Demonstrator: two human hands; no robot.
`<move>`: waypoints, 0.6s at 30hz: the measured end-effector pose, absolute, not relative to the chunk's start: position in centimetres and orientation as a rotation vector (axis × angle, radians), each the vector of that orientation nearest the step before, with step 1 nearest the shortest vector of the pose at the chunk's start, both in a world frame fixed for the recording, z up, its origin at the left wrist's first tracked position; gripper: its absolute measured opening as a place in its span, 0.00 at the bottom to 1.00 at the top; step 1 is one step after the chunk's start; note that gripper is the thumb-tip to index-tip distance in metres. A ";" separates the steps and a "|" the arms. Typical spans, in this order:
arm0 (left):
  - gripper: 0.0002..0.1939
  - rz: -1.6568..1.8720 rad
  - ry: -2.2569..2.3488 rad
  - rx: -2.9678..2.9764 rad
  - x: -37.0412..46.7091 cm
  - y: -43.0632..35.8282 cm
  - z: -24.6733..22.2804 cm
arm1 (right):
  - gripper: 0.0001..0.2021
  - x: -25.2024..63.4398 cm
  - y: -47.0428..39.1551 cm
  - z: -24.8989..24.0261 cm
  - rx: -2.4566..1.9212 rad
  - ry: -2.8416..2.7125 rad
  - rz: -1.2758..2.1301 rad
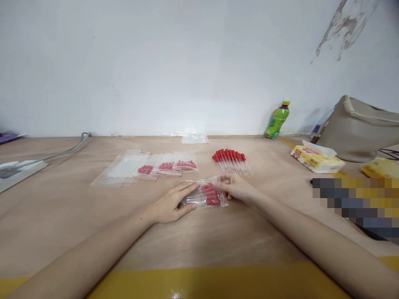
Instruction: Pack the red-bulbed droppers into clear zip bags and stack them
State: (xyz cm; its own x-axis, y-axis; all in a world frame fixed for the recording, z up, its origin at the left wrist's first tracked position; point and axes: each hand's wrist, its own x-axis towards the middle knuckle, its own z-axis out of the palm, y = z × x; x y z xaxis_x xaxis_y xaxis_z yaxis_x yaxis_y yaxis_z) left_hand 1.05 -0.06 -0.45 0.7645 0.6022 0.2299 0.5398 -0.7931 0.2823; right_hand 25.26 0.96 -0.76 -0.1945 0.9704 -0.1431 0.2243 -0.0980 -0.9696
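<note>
A clear zip bag point(199, 199) lies flat on the table in front of me, with several red-bulbed droppers point(212, 195) inside, their red ends toward the right. Across the bag's left part rests my left hand point(174, 203), fingers stretched out and pressing it down. My right hand point(235, 187) pinches the bag's upper right edge, by the zip opening. Behind my right hand, a fan of loose droppers point(230, 160) with red bulbs and clear stems lies on the table. Filled bags point(166, 166) overlap in a row behind my left hand, and flat clear bags point(120, 168) lie to their left.
Against the wall are a clear plastic packet point(195, 139) and a green drink bottle point(276, 121). On the right stand a yellow tissue pack point(318, 160) and a grey bag point(358, 128); a blurred patch covers something nearer. A cable point(62, 153) runs to a power strip point(25, 174) at left.
</note>
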 end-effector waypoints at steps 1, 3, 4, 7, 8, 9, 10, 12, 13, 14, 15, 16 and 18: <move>0.29 0.455 0.910 2.762 1.0 0.0 -0.5 | 0.15 25.2 0.8 -0.8 -1.348 -1.500 1.394; 0.29 0.452 0.915 2.761 1.0 0.0 -0.5 | 0.13 25.0 0.4 -1.0 -1.329 -1.507 1.470; 0.29 0.459 0.910 2.759 1.0 -0.1 -0.5 | 0.13 24.9 0.3 -1.0 -1.322 -1.488 1.494; 0.29 0.527 0.875 2.755 1.0 -0.2 -0.3 | 0.14 25.3 0.2 -0.6 -1.274 -1.471 1.528; 0.29 0.566 0.868 2.762 1.0 -0.3 -0.2 | 0.14 25.6 0.3 -0.2 -1.255 -1.474 1.520; 0.28 0.611 0.870 2.774 1.0 -0.3 -0.2 | 0.13 26.1 0.5 0.3 -1.237 -1.476 1.512; 0.27 0.662 0.887 2.791 1.0 -0.3 -0.1 | 0.13 26.7 0.7 1.0 -1.211 -1.461 1.505; 0.25 0.772 0.962 2.821 0.9 -0.1 -0.1 | 0.09 27.8 1.4 2.4 -1.148 -1.375 1.504; 0.24 0.827 1.015 2.828 0.9 0.0 -0.2 | 0.07 28.3 1.8 3.1 -1.113 -1.307 1.504; 0.22 0.880 1.074 2.825 0.8 0.2 -0.3 | 0.05 28.6 2.3 3.7 -1.076 -1.230 1.499; 0.21 0.937 1.133 2.816 0.7 0.5 -0.5 | 0.03 28.8 2.8 4.2 -1.041 -1.153 1.488; 0.20 1.002 1.187 2.800 0.6 0.8 -0.7 | 0.04 28.7 3.5 4.6 -1.011 -1.080 1.466; 0.17 1.134 1.294 2.761 0.3 1.3 -1.1 | 0.06 27.8 4.8 4.9 -0.940 -0.953 1.424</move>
